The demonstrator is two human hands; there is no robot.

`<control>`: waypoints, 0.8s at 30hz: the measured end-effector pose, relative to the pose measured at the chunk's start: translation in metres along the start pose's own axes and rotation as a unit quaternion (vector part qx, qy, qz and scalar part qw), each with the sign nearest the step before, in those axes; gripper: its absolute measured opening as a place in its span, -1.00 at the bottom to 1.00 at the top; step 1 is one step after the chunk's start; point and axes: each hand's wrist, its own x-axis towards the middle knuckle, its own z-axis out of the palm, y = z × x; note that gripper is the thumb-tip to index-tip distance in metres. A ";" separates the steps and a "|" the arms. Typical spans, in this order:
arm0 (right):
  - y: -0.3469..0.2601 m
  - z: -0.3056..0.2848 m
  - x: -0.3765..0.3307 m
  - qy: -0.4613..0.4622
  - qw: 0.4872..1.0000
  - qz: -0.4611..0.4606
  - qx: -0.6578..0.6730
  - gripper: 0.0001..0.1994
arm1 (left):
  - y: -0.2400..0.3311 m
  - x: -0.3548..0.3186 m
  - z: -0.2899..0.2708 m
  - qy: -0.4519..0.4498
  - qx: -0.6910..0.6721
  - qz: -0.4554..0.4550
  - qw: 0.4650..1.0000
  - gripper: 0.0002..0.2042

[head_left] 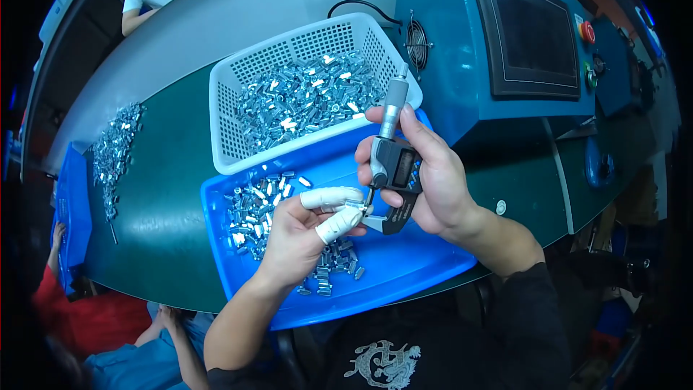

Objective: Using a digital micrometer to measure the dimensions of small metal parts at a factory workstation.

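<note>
My right hand (439, 180) is wrapped around a digital micrometer (394, 162), its thimble pointing up and away from me. Thumb and index finger of my left hand (292, 238) wear white finger covers and pinch a small shiny metal part (361, 206) at the micrometer's jaw. The fingers largely hide that part, so I cannot tell whether both measuring faces touch it. Beneath both hands lies a blue tray (411, 267) with loose metal parts (249, 227) at its left and middle. Behind it, a white perforated basket (220, 126) holds a heap of similar parts (310, 101).
A teal machine with a dark screen (530, 40), a red button (587, 32) and a fan grille (416, 45) stands at the right. Farther left on the green tabletop (162, 209) lies another pile of parts (115, 148) beside a blue bin (72, 209). Other people sit nearby.
</note>
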 end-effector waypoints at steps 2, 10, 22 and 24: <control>0.001 0.000 -0.001 0.001 1.000 0.005 0.006 -0.58 | 0.000 -0.001 0.000 0.006 0.000 -0.007 1.000 -0.76; 0.001 0.000 0.004 -0.021 0.999 -0.015 -0.036 -0.65 | -0.001 -0.001 -0.003 0.007 0.002 0.001 1.000 -0.77; 0.005 -0.001 0.004 -0.002 1.000 -0.003 -0.019 -0.62 | -0.002 -0.001 -0.002 0.008 -0.018 0.003 1.000 -0.77; 0.004 0.000 0.005 -0.002 1.000 -0.009 -0.019 -0.61 | 0.001 -0.001 -0.002 0.009 -0.018 0.002 1.000 -0.77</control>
